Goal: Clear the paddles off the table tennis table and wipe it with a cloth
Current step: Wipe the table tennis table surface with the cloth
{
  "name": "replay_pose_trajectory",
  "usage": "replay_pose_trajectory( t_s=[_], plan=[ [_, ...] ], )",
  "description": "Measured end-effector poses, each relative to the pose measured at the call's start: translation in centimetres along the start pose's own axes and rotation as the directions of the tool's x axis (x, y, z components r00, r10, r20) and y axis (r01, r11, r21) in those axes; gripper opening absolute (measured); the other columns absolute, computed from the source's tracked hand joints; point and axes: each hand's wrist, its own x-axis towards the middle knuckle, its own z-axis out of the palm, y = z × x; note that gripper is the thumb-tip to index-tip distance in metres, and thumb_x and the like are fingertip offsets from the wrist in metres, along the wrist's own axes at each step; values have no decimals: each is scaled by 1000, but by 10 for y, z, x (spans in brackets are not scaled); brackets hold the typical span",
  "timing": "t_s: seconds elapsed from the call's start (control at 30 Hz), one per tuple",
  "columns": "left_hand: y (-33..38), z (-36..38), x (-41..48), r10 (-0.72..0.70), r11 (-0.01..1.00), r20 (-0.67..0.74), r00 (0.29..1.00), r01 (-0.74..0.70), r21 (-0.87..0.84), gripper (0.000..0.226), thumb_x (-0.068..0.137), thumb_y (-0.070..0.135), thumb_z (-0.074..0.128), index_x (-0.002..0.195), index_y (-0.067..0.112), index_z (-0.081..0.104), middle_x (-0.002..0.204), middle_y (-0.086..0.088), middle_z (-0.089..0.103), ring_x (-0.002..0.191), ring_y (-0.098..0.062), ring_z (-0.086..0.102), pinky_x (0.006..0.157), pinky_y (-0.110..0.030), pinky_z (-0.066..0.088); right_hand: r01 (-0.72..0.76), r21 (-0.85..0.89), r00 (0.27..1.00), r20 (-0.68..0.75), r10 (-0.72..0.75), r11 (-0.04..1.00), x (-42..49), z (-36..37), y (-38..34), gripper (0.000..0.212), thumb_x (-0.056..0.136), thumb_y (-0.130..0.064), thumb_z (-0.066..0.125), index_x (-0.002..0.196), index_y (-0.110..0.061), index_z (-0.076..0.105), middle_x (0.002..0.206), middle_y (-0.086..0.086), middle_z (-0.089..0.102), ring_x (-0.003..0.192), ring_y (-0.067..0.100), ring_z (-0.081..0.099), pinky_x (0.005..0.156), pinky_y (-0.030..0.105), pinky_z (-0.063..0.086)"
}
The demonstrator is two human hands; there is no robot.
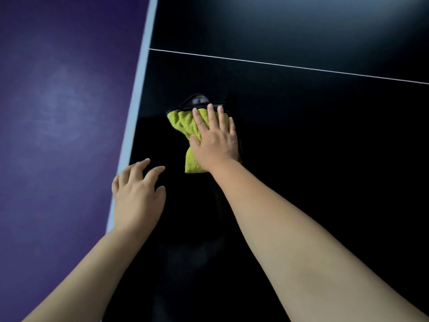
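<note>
Head cam looking down at the table (325, 159), both bare forearms coming in from the bottom of the frame. Right hand (214, 138) sits just above the middle of the frame, palm down, fingers straight and close together, pressed flat onto the cloth (183, 123). It's not gripping it, just pressing it onto the tabletop.

Left hand (137, 196) is lower left of centre, right by the table's pale edge strip (137, 89). Its fingers are spread and a bit bent, relaxed, with nothing in them. Can't really tell if the fingertips are touching the surface or just above it.

The cloth is a fluffy yellow-green one, bunched up and wrinkled, sticking out to the left of the right hand and below its heel. There's a dark trim or darker layer (197, 101) showing past the fingertips, too blurry to say which. The tabletop is very dark and glossy, with a thin white line (278, 64) crossing it in the upper half. Purple floor (58, 112) fills the left side.
</note>
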Motion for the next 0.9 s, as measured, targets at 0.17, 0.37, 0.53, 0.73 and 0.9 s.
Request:
replay_pose_trajectory(
  t_s=[0.17,0.37,0.53,0.73,0.9],
  plan=[
    [87,38,19,122,992,43,992,-121,-30,47,74,26,51,119,20,63,133,-10,51,125,-30,36,105,-45,22,-225,54,973,-44,228,973,-8,-11,135,64,98,-50,25,154,-37,-3,164,2,-7,150,25,-9,121,45,-3],
    [182,85,25,266,962,77,961,-258,-91,45,76,26,52,119,19,63,133,-9,52,126,-29,36,106,-48,25,-455,88,884,-77,462,886,-32,-18,274,63,99,-48,25,154,-38,-3,164,1,-7,151,23,-9,122,43,-3],
    [232,112,30,352,931,95,931,-337,-142,45,76,26,54,119,20,63,132,-9,52,126,-29,38,105,-49,26,-601,106,789,-80,610,792,-56,-22,358,62,99,-46,26,155,-37,1,164,1,-4,151,21,-6,121,42,-2],
    [227,111,43,370,920,78,926,-353,-169,42,77,23,59,119,19,62,132,-10,52,127,-31,39,105,-50,27,-737,129,665,-42,746,664,-65,-28,380,63,99,-44,26,155,-36,-2,164,4,-5,151,24,-7,120,43,-2],
    [169,86,66,270,953,39,962,-261,-151,44,78,17,70,121,19,62,135,-11,49,129,-31,35,107,-49,22,-802,190,574,-18,818,567,-40,-27,319,61,99,-49,24,154,-40,0,164,7,-6,150,27,-9,119,46,-3]
  ],
)
